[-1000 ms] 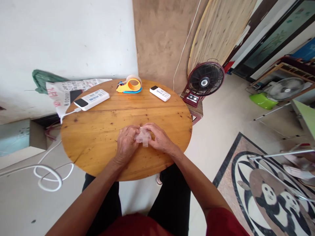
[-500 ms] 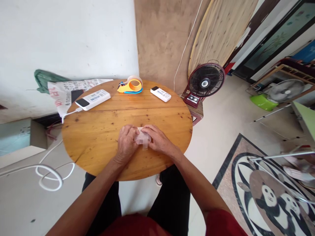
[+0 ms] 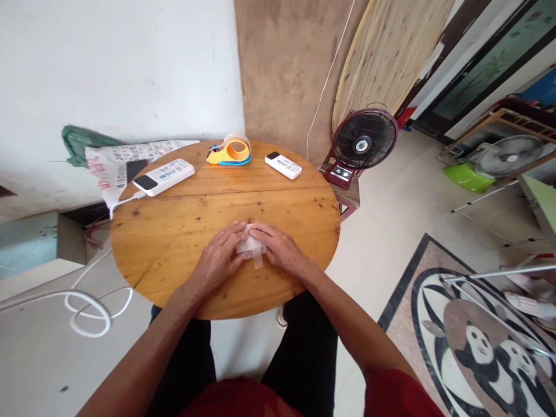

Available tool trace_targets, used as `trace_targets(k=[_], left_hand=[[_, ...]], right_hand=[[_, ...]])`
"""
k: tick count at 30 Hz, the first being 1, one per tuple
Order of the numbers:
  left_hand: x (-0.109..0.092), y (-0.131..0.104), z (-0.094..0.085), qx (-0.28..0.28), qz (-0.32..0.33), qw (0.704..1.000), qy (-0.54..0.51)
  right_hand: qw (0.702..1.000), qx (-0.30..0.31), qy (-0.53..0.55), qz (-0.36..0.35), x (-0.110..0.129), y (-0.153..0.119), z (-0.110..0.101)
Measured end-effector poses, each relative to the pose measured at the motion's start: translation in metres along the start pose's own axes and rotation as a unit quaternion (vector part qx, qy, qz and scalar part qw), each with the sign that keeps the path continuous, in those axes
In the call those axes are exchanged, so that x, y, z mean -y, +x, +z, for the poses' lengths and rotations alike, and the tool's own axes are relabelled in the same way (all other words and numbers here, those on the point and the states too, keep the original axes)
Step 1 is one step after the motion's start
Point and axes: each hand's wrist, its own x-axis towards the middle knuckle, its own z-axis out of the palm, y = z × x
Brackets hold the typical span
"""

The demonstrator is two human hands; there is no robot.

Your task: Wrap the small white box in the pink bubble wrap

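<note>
A: Hands? Item location?
B: Left hand point(image 3: 216, 262) and right hand point(image 3: 280, 250), fingers pinching clear plastic piece point(image 3: 251, 248), near desk point(image 3: 174, 243) edge.
A: Surroundings?
B: Tape dispenser point(image 3: 230, 150) and two remotes point(image 3: 164, 176) point(image 3: 284, 165) at far edge, well apart; nothing obstructs.

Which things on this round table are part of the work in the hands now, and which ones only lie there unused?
In use:
- left hand
- right hand
- small clear packet, held between both hands

Lying about:
- tape dispenser
- large white remote
- small white remote
- wooden table, bearing them all

text: none legible | printed sack point(image 3: 113, 162) red and dark marks, remotes' point(image 3: 164, 175) labels: too small
</note>
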Motion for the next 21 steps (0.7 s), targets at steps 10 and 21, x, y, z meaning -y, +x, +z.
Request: trace_targets(k=[10,21], left_hand=[[0.004,0.007,0.006,0.022,-0.052,0.995,-0.078],[0.014,0.048,0.001,0.021,-0.269,0.923,-0.273]], right_hand=[[1.0,-0.014,0.007,-0.019,0.005,0.009,-0.004],[0.936,0.084,0.306,0.152,-0.038,0.052,-0.013]])
